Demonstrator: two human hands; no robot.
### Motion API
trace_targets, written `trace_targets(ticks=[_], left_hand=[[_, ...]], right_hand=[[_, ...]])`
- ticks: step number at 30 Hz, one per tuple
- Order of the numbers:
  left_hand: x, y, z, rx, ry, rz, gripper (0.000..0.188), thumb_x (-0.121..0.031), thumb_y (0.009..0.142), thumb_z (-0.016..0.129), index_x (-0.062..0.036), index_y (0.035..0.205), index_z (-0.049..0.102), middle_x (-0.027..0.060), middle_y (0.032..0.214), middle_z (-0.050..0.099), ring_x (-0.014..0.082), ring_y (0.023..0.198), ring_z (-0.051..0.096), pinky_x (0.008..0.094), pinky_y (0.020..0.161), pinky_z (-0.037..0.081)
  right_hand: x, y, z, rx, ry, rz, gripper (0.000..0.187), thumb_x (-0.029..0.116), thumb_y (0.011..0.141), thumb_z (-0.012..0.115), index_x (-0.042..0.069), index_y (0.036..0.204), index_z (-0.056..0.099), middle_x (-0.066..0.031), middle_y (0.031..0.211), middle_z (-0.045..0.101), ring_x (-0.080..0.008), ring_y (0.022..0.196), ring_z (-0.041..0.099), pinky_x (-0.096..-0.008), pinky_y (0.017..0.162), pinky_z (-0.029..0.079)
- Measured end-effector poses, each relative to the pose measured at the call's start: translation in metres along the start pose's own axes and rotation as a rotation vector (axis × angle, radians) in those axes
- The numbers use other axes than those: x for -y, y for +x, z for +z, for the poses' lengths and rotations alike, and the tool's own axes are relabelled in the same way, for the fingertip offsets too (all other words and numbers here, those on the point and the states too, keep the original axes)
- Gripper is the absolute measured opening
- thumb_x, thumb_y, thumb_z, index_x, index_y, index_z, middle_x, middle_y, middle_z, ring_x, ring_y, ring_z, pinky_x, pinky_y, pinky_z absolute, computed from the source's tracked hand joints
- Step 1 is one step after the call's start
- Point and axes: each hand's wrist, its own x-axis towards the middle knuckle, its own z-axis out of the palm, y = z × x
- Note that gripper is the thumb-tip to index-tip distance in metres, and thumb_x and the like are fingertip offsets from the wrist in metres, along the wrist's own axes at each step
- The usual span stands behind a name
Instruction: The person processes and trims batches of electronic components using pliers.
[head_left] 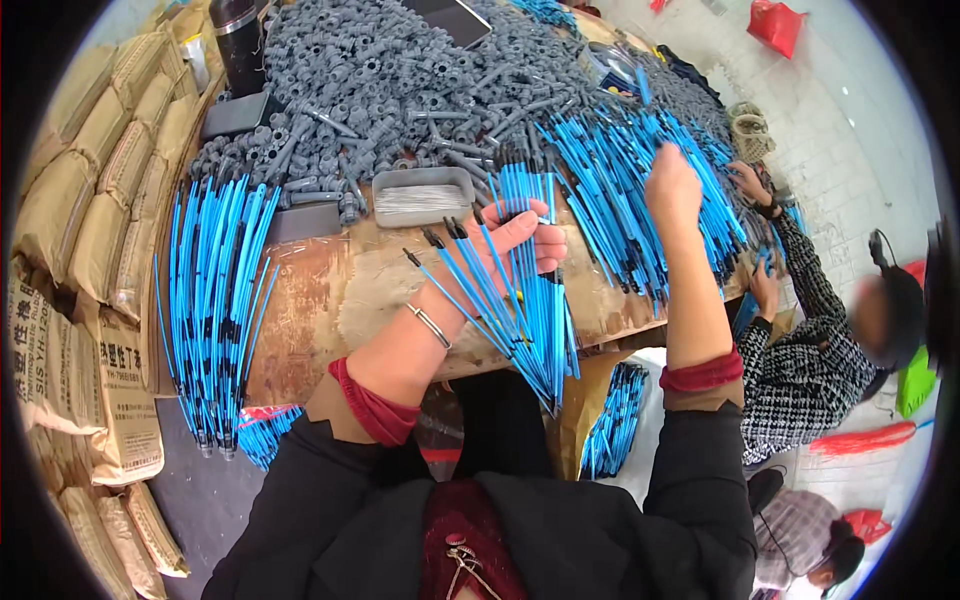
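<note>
My left hand is wrapped around a bundle of thin blue plastic rods with black ends. Some of them fan out across my wrist, pointing down toward my lap. My right hand is over a wide heap of similar blue rods on the right of the table; its fingers are curled together, and what they pinch is hidden. Between the hands and the grey parts, a grey plastic box holds thin white sticks or wires just beyond my left hand.
Grey plastic fittings are piled across the table's far side. More blue rods lie at the left, near a dark flask. Brown paper sacks are stacked left. Another person works at the right edge.
</note>
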Motion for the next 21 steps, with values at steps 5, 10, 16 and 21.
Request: trace_targets(ticks=[5,10,16,21], left_hand=[[-0.006,-0.011,0.002,-0.058,0.017,0.001,0.017,-0.015,0.087,0.058,-0.0065,0.101,0.057,0.0139,0.087,0.066,0.0252,0.079,0.065,0.0371,0.069,0.054],[-0.003,-0.008,0.020,0.008,0.084,-0.018,0.016,-0.013,0.086,0.057,-0.0058,0.101,0.057,0.0134,0.084,0.066,0.0252,0.079,0.065,0.0375,0.070,0.054],[0.017,-0.008,0.092,0.076,0.095,0.016,0.015,-0.012,0.084,0.059,-0.0027,0.096,0.056,0.0131,0.084,0.064,0.0249,0.077,0.064,0.0375,0.072,0.053],[0.044,-0.042,0.152,0.111,0.249,0.107,0.017,-0.013,0.083,0.061,-0.0018,0.093,0.055,0.0120,0.083,0.063,0.0236,0.076,0.063,0.0345,0.073,0.052]], right_hand=[[0.008,-0.032,-0.091,-0.287,0.606,-0.011,0.026,0.014,0.092,0.040,-0.001,0.111,0.052,-0.0075,0.074,0.059,-0.0156,0.060,0.057,-0.0294,0.053,0.045],[0.027,-0.115,-0.113,0.422,1.300,-0.161,0.025,0.009,0.092,0.044,0.002,0.113,0.053,-0.0041,0.072,0.059,-0.0096,0.058,0.055,-0.0227,0.053,0.043],[0.003,-0.175,-0.122,0.049,0.815,-0.060,0.024,0.009,0.092,0.045,0.001,0.112,0.054,-0.0044,0.067,0.059,-0.0109,0.055,0.055,-0.0251,0.054,0.046],[-0.028,-0.222,-0.164,-0.074,0.896,-0.031,0.024,0.009,0.092,0.045,0.001,0.112,0.054,-0.0049,0.066,0.060,-0.0113,0.054,0.054,-0.0259,0.053,0.046]])
